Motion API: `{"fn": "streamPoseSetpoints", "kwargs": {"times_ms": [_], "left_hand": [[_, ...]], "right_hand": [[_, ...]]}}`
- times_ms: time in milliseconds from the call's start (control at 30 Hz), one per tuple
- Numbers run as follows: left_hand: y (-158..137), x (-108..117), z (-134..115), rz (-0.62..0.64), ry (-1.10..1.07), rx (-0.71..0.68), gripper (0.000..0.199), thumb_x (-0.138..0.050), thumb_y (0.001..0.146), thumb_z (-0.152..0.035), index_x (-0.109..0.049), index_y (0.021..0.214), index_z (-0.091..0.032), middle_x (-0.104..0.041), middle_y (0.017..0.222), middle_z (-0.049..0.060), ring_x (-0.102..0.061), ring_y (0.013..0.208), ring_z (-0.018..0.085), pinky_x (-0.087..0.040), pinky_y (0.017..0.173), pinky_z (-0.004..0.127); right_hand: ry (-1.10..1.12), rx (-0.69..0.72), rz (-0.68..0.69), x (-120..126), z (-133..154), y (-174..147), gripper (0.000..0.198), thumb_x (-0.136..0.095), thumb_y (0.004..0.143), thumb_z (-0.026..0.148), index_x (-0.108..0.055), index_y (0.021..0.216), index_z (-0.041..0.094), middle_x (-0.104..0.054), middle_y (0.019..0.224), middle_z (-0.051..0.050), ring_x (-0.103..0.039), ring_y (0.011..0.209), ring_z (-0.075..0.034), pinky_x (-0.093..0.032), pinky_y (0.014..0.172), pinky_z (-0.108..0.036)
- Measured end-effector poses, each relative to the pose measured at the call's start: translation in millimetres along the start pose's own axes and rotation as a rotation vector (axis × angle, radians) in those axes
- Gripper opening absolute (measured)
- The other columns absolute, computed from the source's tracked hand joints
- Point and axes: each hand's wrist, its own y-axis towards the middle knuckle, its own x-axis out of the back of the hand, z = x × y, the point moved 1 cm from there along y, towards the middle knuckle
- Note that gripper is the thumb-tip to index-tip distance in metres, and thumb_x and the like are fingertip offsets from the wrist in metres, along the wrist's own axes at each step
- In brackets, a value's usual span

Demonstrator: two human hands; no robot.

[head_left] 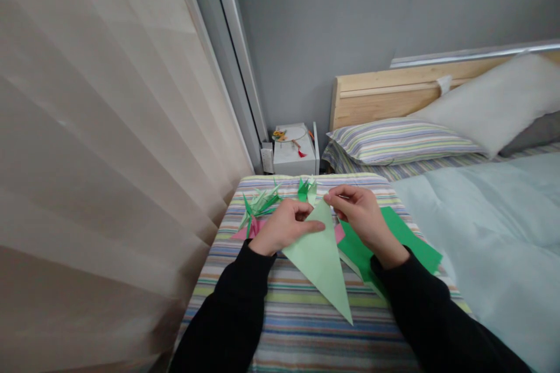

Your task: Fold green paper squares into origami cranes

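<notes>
Pale-green paper (pixel 321 259), smooth and triangular, is held in both hands (pixel 286 224) (pixel 362 214).

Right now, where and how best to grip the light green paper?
Likely pinch the light green paper at its lower tip, from the wearer's side: that narrow corner points there, uncovered, while left hand and right hand hold it higher up.

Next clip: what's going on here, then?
Two bare hands are handling a pale green triangle of paper above a striped cloth. The left hand grips its left side, thumb on top, and the right hand pinches its top corner. Folded green pieces lie beyond the left hand, and bright green paper lies by the right forearm.
</notes>
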Motion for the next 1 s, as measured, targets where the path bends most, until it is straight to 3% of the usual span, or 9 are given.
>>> {"fn": "streamPoseSetpoints", "kwargs": {"times_ms": [133,233,367,567,700,1000], "left_hand": [[1.6,-0.2,2.6,0.05,0.039,0.012,0.033,-0.082,0.067,-0.044,-0.066,0.068,-0.015,-0.056,0.063,-0.002,-0.051,0.06,0.014,-0.035,0.056,0.025],[3.5,0.8,4.6,-0.029,0.067,-0.035,0.033,-0.082,0.069,-0.044,-0.064,0.065,-0.016,-0.056,0.062,-0.001,-0.051,0.061,0.014,-0.035,0.056,0.026],[5.0,2.5,6.1,-0.145,0.057,-0.093,0.032,-0.081,0.071,-0.043,-0.064,0.066,-0.016,-0.057,0.062,-0.001,-0.052,0.061,0.015,-0.036,0.057,0.026],[4.4,-0.5,1.8,-0.16,0.016,-0.188,0.027,-0.08,0.075,-0.039,-0.069,0.074,-0.015,-0.063,0.07,0.001,-0.056,0.066,0.016,-0.041,0.063,0.027],[4.7,-2.3,-1.9,-0.314,-0.068,-0.29,0.021,-0.077,0.079,-0.035,-0.071,0.083,-0.015,-0.067,0.076,0.002,-0.06,0.073,0.016,-0.045,0.07,0.027],[2.9,-2.0,0.6,-0.609,-0.236,-0.355,0.015,-0.079,0.077,-0.028,-0.071,0.069,-0.017,-0.064,0.066,-0.001,-0.056,0.064,0.012,-0.044,0.067,0.025]], "right_hand": [[0.017,0.018,-0.061,1.8,1.2,0.3,0.029,-0.083,0.068,0.042,-0.069,0.069,0.017,-0.049,0.046,0.006,-0.037,0.044,-0.008,-0.025,0.044,-0.024],[0.025,0.048,-0.083,2.5,0.5,0.3,0.03,-0.082,0.071,0.044,-0.07,0.074,0.017,-0.05,0.048,0.006,-0.038,0.045,-0.008,-0.026,0.044,-0.024],[-0.029,0.074,0.0,-0.1,-3.4,-0.7,0.029,-0.081,0.074,0.044,-0.072,0.08,0.017,-0.057,0.057,0.003,-0.043,0.047,-0.008,-0.031,0.045,-0.024],[-0.03,0.057,0.039,-2.2,-8.6,-2.0,0.026,-0.081,0.075,0.041,-0.071,0.076,0.017,-0.057,0.059,0.002,-0.045,0.049,-0.008,-0.032,0.047,-0.023],[0.001,0.029,0.096,-7.2,-7.7,-5.0,0.026,-0.08,0.074,0.04,-0.07,0.073,0.016,-0.055,0.056,0.003,-0.042,0.048,-0.007,-0.028,0.046,-0.023],[-0.067,0.062,0.178,-14.1,-10.7,-8.8,0.025,-0.077,0.08,0.04,-0.071,0.073,0.017,-0.055,0.058,0.003,-0.04,0.051,-0.009,-0.026,0.049,-0.025]]}}
